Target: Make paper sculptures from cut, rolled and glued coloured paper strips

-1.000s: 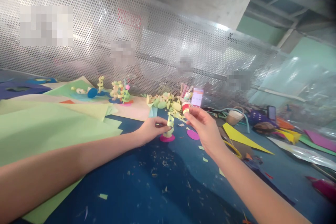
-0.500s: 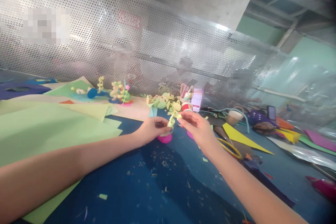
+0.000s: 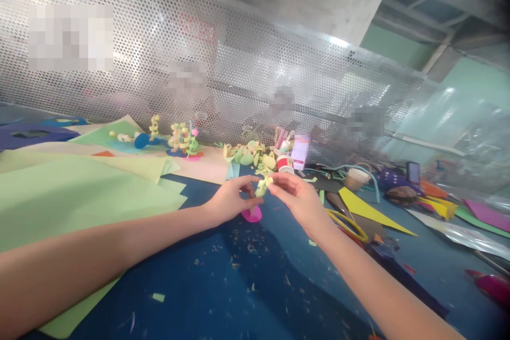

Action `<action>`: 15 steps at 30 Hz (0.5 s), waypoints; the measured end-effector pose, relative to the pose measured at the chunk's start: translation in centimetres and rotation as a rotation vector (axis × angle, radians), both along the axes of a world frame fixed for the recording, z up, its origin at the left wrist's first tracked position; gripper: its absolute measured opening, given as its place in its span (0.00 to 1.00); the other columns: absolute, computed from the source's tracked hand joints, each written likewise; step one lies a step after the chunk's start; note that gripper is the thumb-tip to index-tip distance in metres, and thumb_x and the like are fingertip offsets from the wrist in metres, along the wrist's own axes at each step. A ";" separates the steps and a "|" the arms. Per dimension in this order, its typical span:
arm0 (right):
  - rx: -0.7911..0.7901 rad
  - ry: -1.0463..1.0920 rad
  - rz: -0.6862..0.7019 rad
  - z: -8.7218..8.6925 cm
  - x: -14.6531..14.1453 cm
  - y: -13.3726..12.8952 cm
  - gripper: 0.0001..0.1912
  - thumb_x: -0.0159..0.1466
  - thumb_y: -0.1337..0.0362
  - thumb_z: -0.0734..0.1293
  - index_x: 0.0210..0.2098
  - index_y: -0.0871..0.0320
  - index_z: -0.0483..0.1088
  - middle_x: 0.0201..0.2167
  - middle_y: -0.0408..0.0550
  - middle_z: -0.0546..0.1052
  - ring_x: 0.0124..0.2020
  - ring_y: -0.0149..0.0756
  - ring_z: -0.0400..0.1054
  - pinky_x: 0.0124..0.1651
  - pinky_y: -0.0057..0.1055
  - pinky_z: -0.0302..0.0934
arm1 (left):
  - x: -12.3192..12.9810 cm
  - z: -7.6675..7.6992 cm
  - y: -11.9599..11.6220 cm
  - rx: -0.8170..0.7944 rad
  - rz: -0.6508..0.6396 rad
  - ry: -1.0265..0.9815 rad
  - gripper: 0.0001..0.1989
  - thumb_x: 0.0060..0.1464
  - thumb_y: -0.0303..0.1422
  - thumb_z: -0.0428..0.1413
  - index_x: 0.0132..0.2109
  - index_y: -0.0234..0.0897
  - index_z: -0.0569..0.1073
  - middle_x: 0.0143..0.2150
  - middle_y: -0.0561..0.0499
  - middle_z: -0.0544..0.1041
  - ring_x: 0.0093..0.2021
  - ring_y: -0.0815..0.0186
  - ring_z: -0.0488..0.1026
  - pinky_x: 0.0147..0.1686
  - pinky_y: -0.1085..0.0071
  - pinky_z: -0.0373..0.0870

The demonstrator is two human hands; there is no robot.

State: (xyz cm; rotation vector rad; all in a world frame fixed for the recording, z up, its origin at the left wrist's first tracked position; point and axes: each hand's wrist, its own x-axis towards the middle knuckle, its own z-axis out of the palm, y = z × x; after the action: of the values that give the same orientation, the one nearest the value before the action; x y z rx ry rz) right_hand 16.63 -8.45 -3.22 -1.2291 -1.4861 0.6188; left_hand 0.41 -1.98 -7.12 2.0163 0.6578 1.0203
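Between my hands stands a small pale green paper piece (image 3: 261, 188) with curled parts, above a round magenta base (image 3: 252, 214). My left hand (image 3: 232, 200) holds this piece from the left, thumb and fingers around its lower part. From the right, my right hand (image 3: 297, 194) pinches a small pale yellow-green bit (image 3: 270, 181) against the top of the piece. Just behind them lies a pile of pale green and yellow paper pieces (image 3: 247, 157), beside a red and white tub (image 3: 285, 163).
Large green sheets (image 3: 87, 191) cover the left side. Finished-looking paper figures (image 3: 179, 138) stand at the back left. On the right are a yellow paper triangle (image 3: 370, 210), a yellow ring (image 3: 350, 226), a cup (image 3: 356, 178) and a phone (image 3: 413, 172). A perforated metal screen (image 3: 239, 58) rises behind.
My right hand has moved slightly left, bringing its small bit against the top of the green piece. A second magenta shape by my right hand is now hidden.
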 end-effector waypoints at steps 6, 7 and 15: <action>-0.034 0.024 -0.008 0.1 0.4 -0.1 0.13 0.53 0.59 0.69 0.37 0.56 0.70 0.35 0.48 0.77 0.39 0.38 0.71 0.43 0.35 0.64 | -0.4 0.9 -0.7 0.090 0.007 0.019 0.20 0.51 0.43 0.54 0.50 0.39 0.70 0.34 0.51 0.70 0.36 0.66 0.68 0.40 0.69 0.65; -0.039 0.018 -0.014 0.2 0.4 -0.1 0.13 0.53 0.59 0.69 0.36 0.56 0.69 0.35 0.48 0.77 0.38 0.38 0.71 0.43 0.35 0.64 | -0.5 1.1 -0.8 0.101 0.005 0.007 0.19 0.53 0.42 0.52 0.49 0.39 0.70 0.36 0.50 0.70 0.38 0.65 0.68 0.42 0.69 0.65; -0.095 0.009 0.040 1.1 0.9 -0.4 0.11 0.52 0.61 0.70 0.34 0.57 0.69 0.31 0.46 0.76 0.34 0.34 0.71 0.43 0.35 0.64 | 0.0 2.0 -0.7 0.134 -0.026 -0.079 0.09 0.53 0.34 0.53 0.40 0.35 0.74 0.39 0.47 0.71 0.41 0.65 0.69 0.44 0.68 0.65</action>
State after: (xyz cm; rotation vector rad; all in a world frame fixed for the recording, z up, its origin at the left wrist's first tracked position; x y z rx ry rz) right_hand 17.57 -8.81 -2.08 -1.2697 -1.4913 0.7284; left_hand 0.44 -2.65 -5.08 2.0820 0.5328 1.1489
